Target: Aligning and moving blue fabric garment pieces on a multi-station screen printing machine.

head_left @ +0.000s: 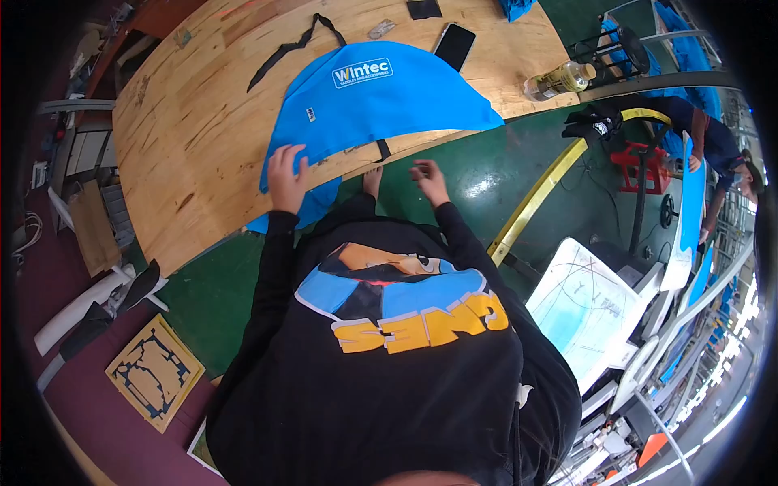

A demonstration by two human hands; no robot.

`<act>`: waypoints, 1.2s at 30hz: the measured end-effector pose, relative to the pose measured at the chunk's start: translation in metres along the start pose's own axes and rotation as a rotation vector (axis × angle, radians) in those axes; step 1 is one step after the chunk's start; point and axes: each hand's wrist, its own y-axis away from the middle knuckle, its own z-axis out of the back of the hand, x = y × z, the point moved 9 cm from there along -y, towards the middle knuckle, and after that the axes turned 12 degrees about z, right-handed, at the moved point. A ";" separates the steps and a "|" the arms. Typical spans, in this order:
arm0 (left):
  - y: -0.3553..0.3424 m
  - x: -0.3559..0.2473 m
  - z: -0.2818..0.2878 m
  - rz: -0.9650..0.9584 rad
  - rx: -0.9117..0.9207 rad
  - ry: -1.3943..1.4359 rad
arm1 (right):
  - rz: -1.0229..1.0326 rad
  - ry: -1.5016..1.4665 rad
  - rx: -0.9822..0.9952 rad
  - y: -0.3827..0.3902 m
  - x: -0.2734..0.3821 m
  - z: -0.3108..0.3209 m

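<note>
The blue semicircular fabric panel (381, 97) lies on the light wooden table (174, 162), ahead of both hands' fingers. The left hand (288, 178) is at the panel's lower left corner, fingers extended and unclenched; contact cannot be confirmed. The right hand (432, 183) is beyond the table edge, fingers loosely bent, gripping nothing visible.

Caution: the panel's lower edge runs along the table edge nearest the fingers; an uneven pull could slide it off or crease it. The black flat smartphone (455, 47), just beyond the panel, could be dragged along.

Container: clear plastic bottle with a yellowish label (559, 81), forward-right of the right fingers, near the table edge. A knock could drop it. Contents cannot be determined.
</note>
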 end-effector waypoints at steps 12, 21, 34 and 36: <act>-0.080 -0.071 -0.120 -0.371 0.180 -0.160 | 0.506 0.375 0.267 -0.059 0.230 -0.082; -0.124 -0.005 -0.125 -0.199 0.115 -0.164 | 0.750 1.069 0.173 -0.071 0.210 -0.104; -0.114 -0.013 -0.095 -0.285 0.094 -0.183 | 0.889 1.214 0.469 -0.061 0.214 -0.126; -0.086 -0.023 -0.094 -0.335 0.177 -0.216 | 0.902 1.135 0.517 -0.054 0.213 -0.132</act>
